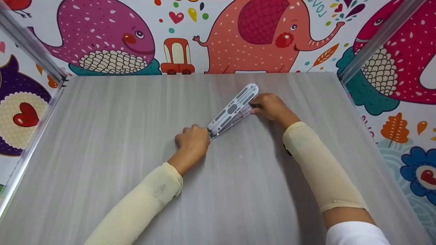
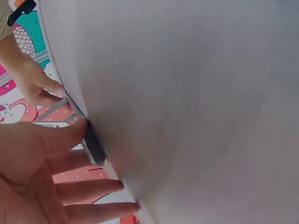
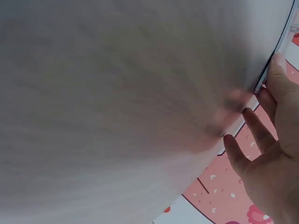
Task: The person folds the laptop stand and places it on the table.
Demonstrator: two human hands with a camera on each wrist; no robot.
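A silver folding laptop stand (image 1: 223, 117) with grey pads lies slantwise on the table, its upper arm raised in a narrow V from the lower one. At the hinged near end, my left hand (image 1: 193, 141) pinches it between thumb and forefinger. The left wrist view shows the stand's dark rounded end (image 2: 95, 148) at those fingers, with the other fingers stretched toward the tabletop. My right hand (image 1: 271, 106) pinches the far end of the lower arm. In the right wrist view, the stand's thin edge (image 3: 262, 83) sits between thumb and forefinger, the remaining fingertips at the table surface.
The grey wood-grain table (image 1: 112, 119) spreads around both hands. Behind it rises a wall panel with a cartoon elephant (image 1: 252, 51) and other animals. Metal posts (image 1: 378, 42) stand at the back corners, and a metal rail (image 1: 32, 146) runs along the left edge.
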